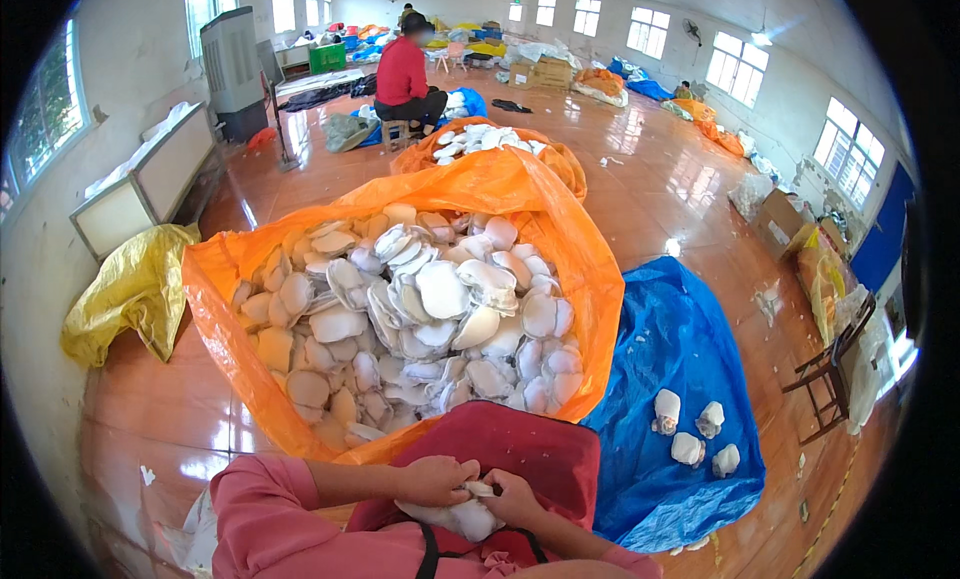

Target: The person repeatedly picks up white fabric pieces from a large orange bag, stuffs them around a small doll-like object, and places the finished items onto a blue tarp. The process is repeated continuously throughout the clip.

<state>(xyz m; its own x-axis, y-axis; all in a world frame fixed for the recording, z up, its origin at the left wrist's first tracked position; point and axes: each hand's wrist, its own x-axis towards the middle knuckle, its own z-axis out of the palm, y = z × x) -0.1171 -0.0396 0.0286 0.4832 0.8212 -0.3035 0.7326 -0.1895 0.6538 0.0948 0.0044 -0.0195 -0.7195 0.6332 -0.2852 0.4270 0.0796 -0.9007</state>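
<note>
Hands: our left hand (435,480) and right hand (513,498) both clench one white foam pad (465,517), at 6 o'clock over a maroon cloth (520,454) on our lap.
Ahead, 12 o'clock: we face an orange sack (480,184) heaped with white and cream pads, too many to count.
At 4 o'clock: blue tarp (670,349) with four finished bundles (692,434).
At 9 o'clock: one yellow bag (130,289).
Far, 12 o'clock: a second orange sack (560,159); one seated person in red (402,74).
</note>
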